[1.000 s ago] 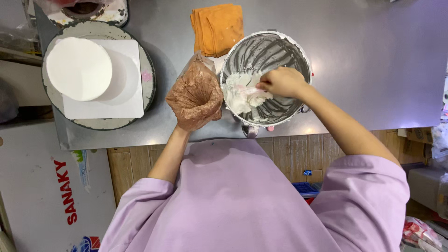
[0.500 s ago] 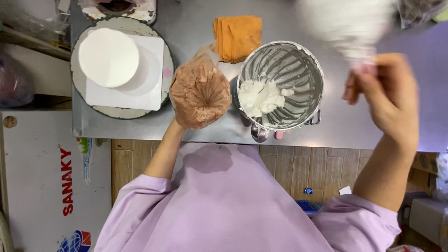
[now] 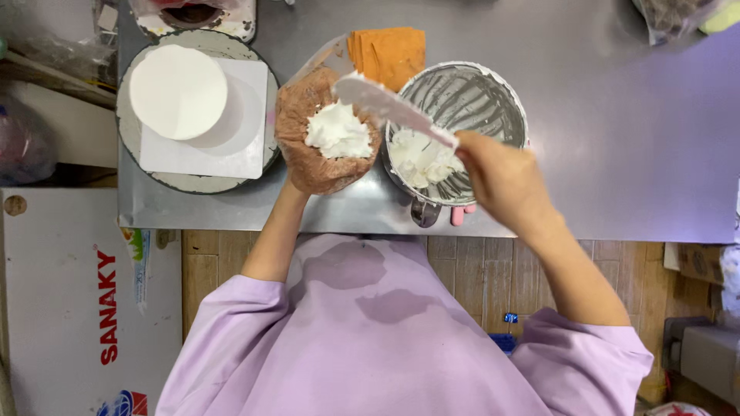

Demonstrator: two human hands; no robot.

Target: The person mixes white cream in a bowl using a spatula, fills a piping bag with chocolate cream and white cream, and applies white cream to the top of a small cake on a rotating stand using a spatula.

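My left hand [image 3: 308, 176] holds a piping bag [image 3: 297, 123] smeared brown inside, folded open over the hand, with a lump of white cream [image 3: 337, 131] sitting in its mouth. My right hand [image 3: 501, 173] grips a white spatula [image 3: 389, 106] whose blade reaches over the bag, just above the cream. A metal mixing bowl [image 3: 493, 92] with white cream [image 3: 420, 158] at its bottom stands right of the bag on the steel table [image 3: 617, 139].
A round white cake [image 3: 177, 91] sits on a white square board on a turntable [image 3: 127, 146] at the left. An orange folded cloth [image 3: 389, 52] lies behind the bag. A white chest appliance [image 3: 69, 308] stands below the table's left end.
My right hand was scooping in the bowl, swung out to the right, and has come back with the spatula over the bag. White cream now lies in the bag's mouth.
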